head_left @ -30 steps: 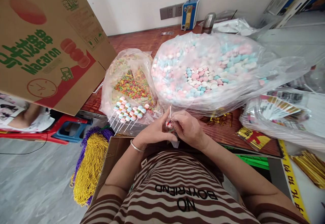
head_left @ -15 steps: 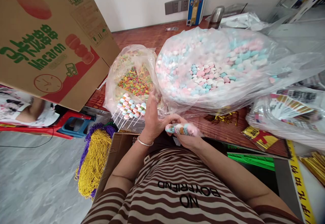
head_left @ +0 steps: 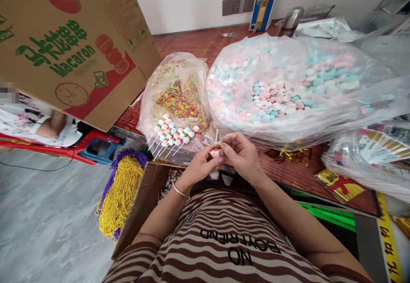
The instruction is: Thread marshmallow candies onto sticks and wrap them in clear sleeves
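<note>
In front of my waist, my left hand (head_left: 204, 164) is closed around a bagged candy skewer (head_left: 214, 151), whose pale stick points up and away from me. My right hand (head_left: 241, 151) pinches at the neck of its wrapper, where a small yellowish bit shows; the fingertips partly hide it. Just left of my hands, several pastel candy skewers (head_left: 171, 133) lie on a bag of colourful ring-shaped pieces (head_left: 179, 99). A large clear bag of pink, white and blue candies (head_left: 277, 97) stands behind my right hand.
A Macaron carton (head_left: 77, 56) stands at the left. Below the table edge is an open box (head_left: 139, 197) beside gold and purple bead strings (head_left: 120, 193). Plastic packs (head_left: 378, 146) lie at the right; a blue device (head_left: 265, 9) and a metal cup (head_left: 291, 20) stand behind. Another person's arm (head_left: 53, 125) shows far left.
My left hand has gone from raised and spread to gripping the candy skewer. The skewer has turned stick-up, and my right hand has moved to its neck. The view has shifted slightly left.
</note>
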The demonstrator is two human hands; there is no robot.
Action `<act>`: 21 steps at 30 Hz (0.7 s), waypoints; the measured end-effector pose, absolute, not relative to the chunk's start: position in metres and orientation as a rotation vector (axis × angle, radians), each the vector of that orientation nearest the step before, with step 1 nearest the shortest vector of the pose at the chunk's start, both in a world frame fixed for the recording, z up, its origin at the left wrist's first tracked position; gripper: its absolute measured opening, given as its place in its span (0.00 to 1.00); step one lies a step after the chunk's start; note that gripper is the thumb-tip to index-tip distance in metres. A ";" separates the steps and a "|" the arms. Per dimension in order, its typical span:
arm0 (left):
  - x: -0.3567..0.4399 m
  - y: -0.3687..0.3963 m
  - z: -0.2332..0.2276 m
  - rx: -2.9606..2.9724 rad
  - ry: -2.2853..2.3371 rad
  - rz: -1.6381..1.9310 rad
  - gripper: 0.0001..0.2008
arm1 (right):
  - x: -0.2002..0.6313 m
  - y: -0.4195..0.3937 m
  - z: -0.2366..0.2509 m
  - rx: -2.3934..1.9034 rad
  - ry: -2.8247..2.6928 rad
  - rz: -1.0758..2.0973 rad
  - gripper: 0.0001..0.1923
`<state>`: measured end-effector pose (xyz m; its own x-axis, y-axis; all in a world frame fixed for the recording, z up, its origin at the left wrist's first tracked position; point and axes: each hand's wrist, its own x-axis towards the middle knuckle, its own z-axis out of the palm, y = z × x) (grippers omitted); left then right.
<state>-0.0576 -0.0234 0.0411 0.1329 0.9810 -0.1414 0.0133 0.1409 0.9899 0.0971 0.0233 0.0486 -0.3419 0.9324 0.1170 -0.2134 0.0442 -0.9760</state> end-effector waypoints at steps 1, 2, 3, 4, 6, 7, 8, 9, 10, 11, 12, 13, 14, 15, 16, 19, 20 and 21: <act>-0.059 -0.025 0.040 1.124 1.175 1.000 0.25 | 0.096 0.025 0.047 -0.814 -1.308 1.543 0.16; -0.060 -0.027 0.039 1.098 1.186 1.004 0.27 | 0.095 0.026 0.044 -0.823 -1.282 1.580 0.17; -0.062 -0.029 0.037 1.090 1.211 1.012 0.28 | 0.094 0.026 0.041 -0.830 -1.267 1.604 0.17; -0.065 -0.031 0.035 1.099 1.250 1.020 0.29 | 0.093 0.026 0.038 -0.838 -1.262 1.619 0.17; -0.069 -0.035 0.031 1.166 1.362 1.043 0.30 | 0.091 0.026 0.032 -0.856 -1.270 1.624 0.17; -0.071 -0.037 0.029 1.233 1.435 1.066 0.28 | 0.090 0.025 0.029 -0.864 -1.281 1.625 0.17; -0.072 -0.039 0.028 1.325 1.510 1.093 0.26 | 0.090 0.025 0.027 -0.869 -1.293 1.627 0.16; -0.074 -0.040 0.026 1.432 1.580 1.124 0.23 | 0.089 0.024 0.025 -0.872 -1.310 1.630 0.16; -0.075 -0.041 0.025 1.543 1.637 1.154 0.21 | 0.089 0.024 0.024 -0.870 -1.335 1.628 0.16; -0.076 -0.043 0.023 1.644 1.682 1.179 0.19 | 0.088 0.024 0.023 -0.863 -1.367 1.618 0.17; -0.077 -0.043 0.022 1.729 1.717 1.192 0.19 | 0.088 0.024 0.023 -0.852 -1.407 1.598 0.18; -0.078 -0.044 0.021 1.798 1.745 1.188 0.19 | 0.087 0.024 0.023 -0.836 -1.452 1.571 0.19; -0.078 -0.045 0.021 1.854 1.768 1.175 0.19 | 0.087 0.024 0.023 -0.817 -1.503 1.543 0.21; -0.078 -0.045 0.020 1.901 1.789 1.160 0.18 | 0.087 0.024 0.024 -0.797 -1.555 1.513 0.23; -0.077 -0.045 0.020 1.940 1.803 1.141 0.18 | 0.086 0.023 0.025 -0.780 -1.606 1.480 0.23; -0.074 -0.046 0.022 1.994 1.807 1.103 0.15 | 0.085 0.023 0.027 -0.758 -1.731 1.347 0.15; -0.073 -0.047 0.024 1.988 1.795 1.101 0.14 | 0.085 0.023 0.027 -0.761 -1.754 1.296 0.11; -0.072 -0.047 0.025 1.969 1.769 1.101 0.14 | 0.085 0.023 0.027 -0.764 -1.768 1.251 0.08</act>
<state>-0.0719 -0.0470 0.0253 -0.0366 0.9359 0.3504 0.7273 -0.2155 0.6516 0.0851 0.0228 0.0271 -0.4796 0.8335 0.2744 0.0186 0.3224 -0.9464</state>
